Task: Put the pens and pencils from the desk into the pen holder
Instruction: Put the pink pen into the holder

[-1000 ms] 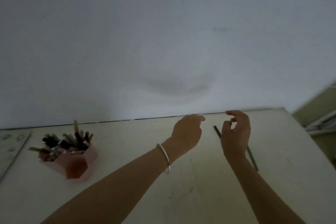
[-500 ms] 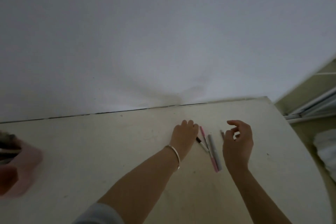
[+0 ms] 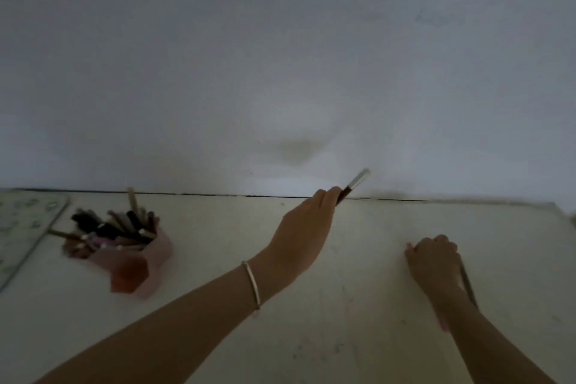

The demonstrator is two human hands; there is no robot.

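Observation:
My left hand (image 3: 307, 232), with a silver bangle on its wrist, is shut on a pen with a dark barrel and silver cap (image 3: 355, 183), held above the desk near the wall. My right hand (image 3: 434, 259) rests on the cream desk (image 3: 343, 305), closed over a pink pen (image 3: 409, 247) and a grey pen (image 3: 467, 284) whose ends stick out on both sides of it. The pink pen holder (image 3: 134, 262) stands at the left, packed with several pens and pencils, well apart from both hands.
A glass-like board with a pale pattern (image 3: 21, 227) lies at the far left edge. A white wall (image 3: 280, 72) rises straight behind the desk. The desk's right corner (image 3: 554, 206) is at the far right.
My left hand has lifted a pen off the desk. My right hand has come down and closed over the pink and grey pens. The view has swung left, showing the holder again.

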